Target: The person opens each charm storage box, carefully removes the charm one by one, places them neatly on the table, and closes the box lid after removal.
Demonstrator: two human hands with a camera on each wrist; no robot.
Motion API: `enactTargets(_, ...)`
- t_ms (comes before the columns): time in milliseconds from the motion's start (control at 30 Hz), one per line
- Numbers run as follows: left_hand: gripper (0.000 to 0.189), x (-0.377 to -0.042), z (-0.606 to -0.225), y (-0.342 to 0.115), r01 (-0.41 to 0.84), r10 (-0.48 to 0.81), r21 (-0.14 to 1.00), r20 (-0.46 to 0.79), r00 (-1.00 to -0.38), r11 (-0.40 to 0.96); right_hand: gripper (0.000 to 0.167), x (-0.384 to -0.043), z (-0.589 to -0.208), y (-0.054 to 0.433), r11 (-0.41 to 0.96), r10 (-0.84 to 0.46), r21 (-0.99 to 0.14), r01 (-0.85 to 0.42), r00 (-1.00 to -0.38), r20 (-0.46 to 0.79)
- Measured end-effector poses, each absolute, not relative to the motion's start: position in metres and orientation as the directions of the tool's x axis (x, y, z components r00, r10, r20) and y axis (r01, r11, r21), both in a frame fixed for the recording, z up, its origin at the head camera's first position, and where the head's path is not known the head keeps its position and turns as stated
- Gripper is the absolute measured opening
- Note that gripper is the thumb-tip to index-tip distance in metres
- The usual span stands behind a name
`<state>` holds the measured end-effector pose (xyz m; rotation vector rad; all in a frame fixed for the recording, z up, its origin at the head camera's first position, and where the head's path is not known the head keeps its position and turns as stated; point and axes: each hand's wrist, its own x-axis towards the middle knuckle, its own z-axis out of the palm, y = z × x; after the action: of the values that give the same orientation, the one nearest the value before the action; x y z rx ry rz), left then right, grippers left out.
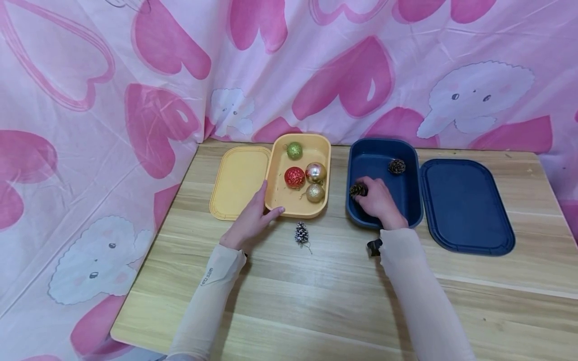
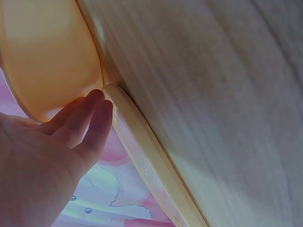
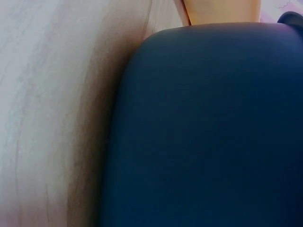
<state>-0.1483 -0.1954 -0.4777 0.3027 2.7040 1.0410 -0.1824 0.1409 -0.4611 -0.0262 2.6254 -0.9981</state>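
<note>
And here's the right hand [image 1: 378, 200], fingers pinching a brown pinecone [image 1: 358, 190] beside the left wall of the blue box [image 1: 413, 195]; the left hand [image 1: 249, 219], well apart, lies spread against the yellow box [image 1: 302, 214], thumb at the near rim. The cone looks light and stiff, its rough scales likely grippy but perhaps brittle, so a gentle pinch round the middle should suit. Fingers cover part of it, and whether it touches the box floor, I can't tell; the right wrist view, mostly blue outer wall, hides the grip.
</note>
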Motion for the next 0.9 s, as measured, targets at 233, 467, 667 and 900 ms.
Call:
enactTargets(233, 0.099, -0.1479, -0.4775, -0.1955, 0.109, 0.269, 0.678, -0.136, -0.954, 0.727, 0.045, -0.1803, -0.4614, 0.1415, 0.760, -0.150, -0.644, 0.086, -0.941, -0.304)
enactTargets(467, 0.099, -0.1479, -0.4773, -0.1956, 0.109, 0.271, 0.676, -0.138, -0.953, 0.728, 0.046, -0.1777, -0.4600, 0.1431, 0.759, -0.169, -0.648, 0.073, -0.938, -0.304)
enactTargets(667, 0.100, -0.1476, -0.4772, -0.1958, 0.113, 0.269, 0.666, -0.137, -0.953, 0.738, 0.045, -0.1765, -0.4606, 0.1445, 0.758, -0.165, -0.647, 0.079, -0.937, -0.308)
enactTargets(900, 0.100, -0.1471, -0.4762, -0.1954, 0.105, 0.266, 0.668, -0.143, -0.953, 0.736, 0.045, -0.1765, -0.4603, 0.1470, 0.771, -0.156, -0.632, 0.077, -0.939, -0.305)
